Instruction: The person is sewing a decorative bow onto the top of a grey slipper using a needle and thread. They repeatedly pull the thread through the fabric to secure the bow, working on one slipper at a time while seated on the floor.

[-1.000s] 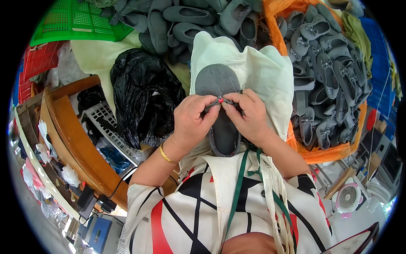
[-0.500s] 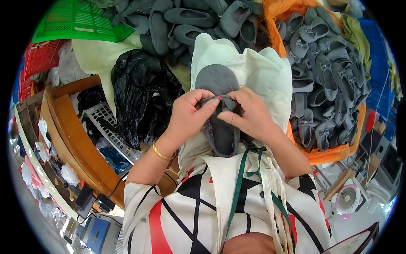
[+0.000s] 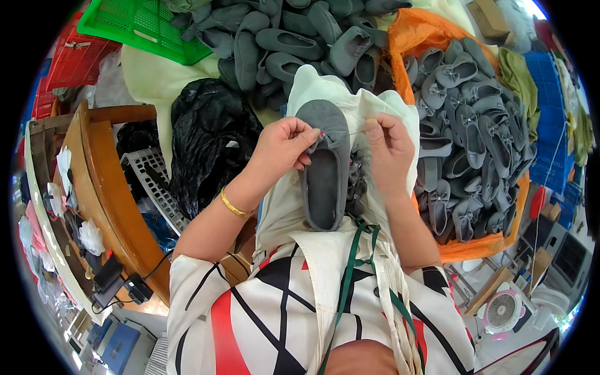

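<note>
A grey fabric slipper (image 3: 325, 115) lies on my lap, toe pointing away from me, its opening facing up. At the front of that opening sits a small grey bow (image 3: 320, 139) with a red centre. My left hand (image 3: 284, 144) pinches the bow between thumb and fingers. To the right of the slipper my right hand (image 3: 390, 147) is closed in a pinch on a thin sewing thread (image 3: 356, 132) that runs to the bow. Whether a needle is in those fingers is too small to tell. Several dark bows (image 3: 356, 178) lie beside the slipper on my lap.
Grey slippers (image 3: 287, 44) are heaped ahead; an orange sack (image 3: 431, 28) of bow-trimmed ones stands at the right. A black plastic bag (image 3: 209, 144), a white crate (image 3: 150, 175) and a wooden table (image 3: 94, 200) are on the left. A small fan (image 3: 502, 310) stands lower right.
My right hand has let go of the bow and moved right, drawing the thread out. The left hand stays at the bow, now slightly left. More of the slipper's opening shows.
</note>
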